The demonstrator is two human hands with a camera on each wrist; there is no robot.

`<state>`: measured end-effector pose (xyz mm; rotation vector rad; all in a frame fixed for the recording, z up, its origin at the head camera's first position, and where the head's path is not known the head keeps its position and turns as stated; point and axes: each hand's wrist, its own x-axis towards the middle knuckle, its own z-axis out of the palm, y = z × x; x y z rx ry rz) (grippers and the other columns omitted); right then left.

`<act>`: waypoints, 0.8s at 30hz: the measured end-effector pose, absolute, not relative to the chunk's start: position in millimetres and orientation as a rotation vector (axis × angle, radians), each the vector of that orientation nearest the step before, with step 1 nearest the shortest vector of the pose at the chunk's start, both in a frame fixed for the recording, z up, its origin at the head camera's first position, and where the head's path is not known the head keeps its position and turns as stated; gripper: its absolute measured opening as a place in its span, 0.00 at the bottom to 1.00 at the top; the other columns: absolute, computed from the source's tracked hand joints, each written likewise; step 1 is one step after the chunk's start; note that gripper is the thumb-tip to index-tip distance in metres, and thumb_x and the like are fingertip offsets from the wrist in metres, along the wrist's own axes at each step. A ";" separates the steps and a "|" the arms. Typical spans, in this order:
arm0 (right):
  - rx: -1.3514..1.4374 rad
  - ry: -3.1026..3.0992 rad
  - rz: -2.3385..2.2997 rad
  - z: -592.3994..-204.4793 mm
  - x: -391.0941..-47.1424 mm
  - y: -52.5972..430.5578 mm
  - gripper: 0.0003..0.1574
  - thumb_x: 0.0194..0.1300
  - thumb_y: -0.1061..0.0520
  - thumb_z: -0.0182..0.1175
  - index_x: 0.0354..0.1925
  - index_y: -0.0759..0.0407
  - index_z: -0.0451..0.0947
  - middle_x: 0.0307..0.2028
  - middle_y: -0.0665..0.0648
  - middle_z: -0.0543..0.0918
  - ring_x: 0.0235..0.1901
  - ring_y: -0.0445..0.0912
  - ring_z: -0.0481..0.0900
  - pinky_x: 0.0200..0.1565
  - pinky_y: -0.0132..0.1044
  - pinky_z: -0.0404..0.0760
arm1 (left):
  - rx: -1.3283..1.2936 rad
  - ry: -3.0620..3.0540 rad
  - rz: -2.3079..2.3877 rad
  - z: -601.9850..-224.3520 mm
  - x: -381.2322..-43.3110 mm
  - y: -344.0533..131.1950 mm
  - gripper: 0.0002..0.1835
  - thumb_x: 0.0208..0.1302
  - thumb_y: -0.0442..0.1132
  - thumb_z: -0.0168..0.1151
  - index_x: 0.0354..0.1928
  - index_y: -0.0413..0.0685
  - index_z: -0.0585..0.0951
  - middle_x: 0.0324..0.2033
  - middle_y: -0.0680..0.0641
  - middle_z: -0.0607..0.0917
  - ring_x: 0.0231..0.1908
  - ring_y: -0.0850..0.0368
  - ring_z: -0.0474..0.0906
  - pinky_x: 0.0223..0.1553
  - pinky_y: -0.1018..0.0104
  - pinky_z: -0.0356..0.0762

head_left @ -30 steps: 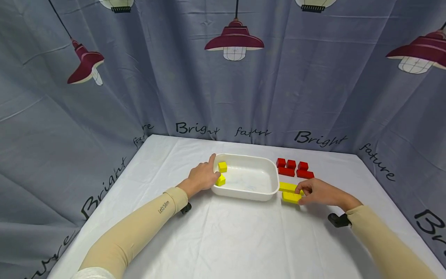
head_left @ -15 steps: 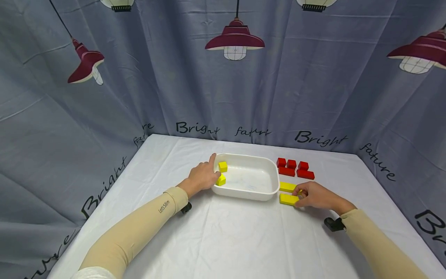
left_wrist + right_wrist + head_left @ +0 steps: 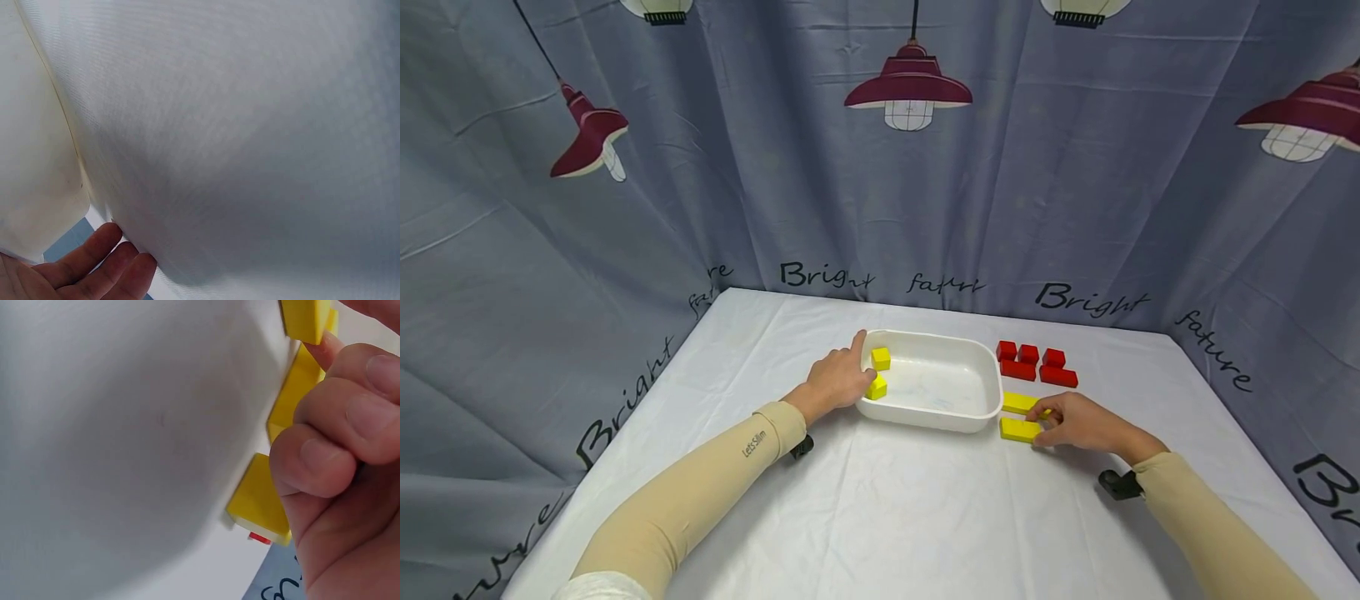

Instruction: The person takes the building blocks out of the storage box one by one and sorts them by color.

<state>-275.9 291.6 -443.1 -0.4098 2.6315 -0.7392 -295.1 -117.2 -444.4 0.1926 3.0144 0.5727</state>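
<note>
My right hand [image 3: 1078,423] pinches the right end of a flat yellow block [image 3: 1018,430] between thumb and fingertips. The same block shows at the top of the right wrist view, its other fingers curled below. Just behind lies a longer yellow block [image 3: 1019,402], partly covered by the fingers; another yellow block [image 3: 259,494] shows in the right wrist view. My left hand [image 3: 838,379] holds the left end of a white rectangular tray [image 3: 936,422], thumb over the rim and index finger along the far corner. Inside the tray sit two yellow cubes [image 3: 881,359], the nearer partly hidden by the thumb.
Several red blocks [image 3: 1027,354] stand in two rows behind the yellow ones, right of the tray. White cloth covers the table [image 3: 917,508]. A grey-blue curtain [image 3: 805,192] printed with lamps hangs behind and at both sides.
My right hand has slid slightly left with the pinched yellow block, which now lies more squarely beneath the longer one in view. The left hand and tray stay put.
</note>
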 end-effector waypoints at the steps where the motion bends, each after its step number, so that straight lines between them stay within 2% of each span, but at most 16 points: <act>1: -0.417 2.631 -0.734 -441.6 -275.6 292.0 0.27 0.52 0.47 0.77 0.49 0.56 0.85 0.21 0.51 0.70 0.24 0.46 0.69 0.26 0.33 0.65 | 0.192 3.015 0.573 -444.6 -295.3 -117.3 0.42 0.70 0.55 0.48 0.80 0.52 0.47 0.61 0.38 0.79 0.59 0.43 0.78 0.54 0.45 0.77; 11: -0.508 2.690 -0.717 -412.8 -277.6 288.4 0.16 0.56 0.51 0.74 0.43 0.53 0.85 0.19 0.50 0.67 0.23 0.45 0.67 0.24 0.33 0.64 | 0.183 3.014 0.570 -445.8 -296.1 -117.8 0.42 0.70 0.55 0.48 0.80 0.52 0.47 0.61 0.38 0.79 0.59 0.43 0.78 0.53 0.45 0.78; 24: -0.640 2.653 -0.711 -375.2 -284.9 264.0 0.15 0.59 0.51 0.73 0.43 0.55 0.84 0.21 0.51 0.70 0.23 0.45 0.68 0.27 0.34 0.66 | 0.189 3.018 0.561 -445.8 -295.9 -117.2 0.42 0.70 0.55 0.48 0.80 0.52 0.47 0.61 0.38 0.79 0.59 0.44 0.78 0.52 0.46 0.78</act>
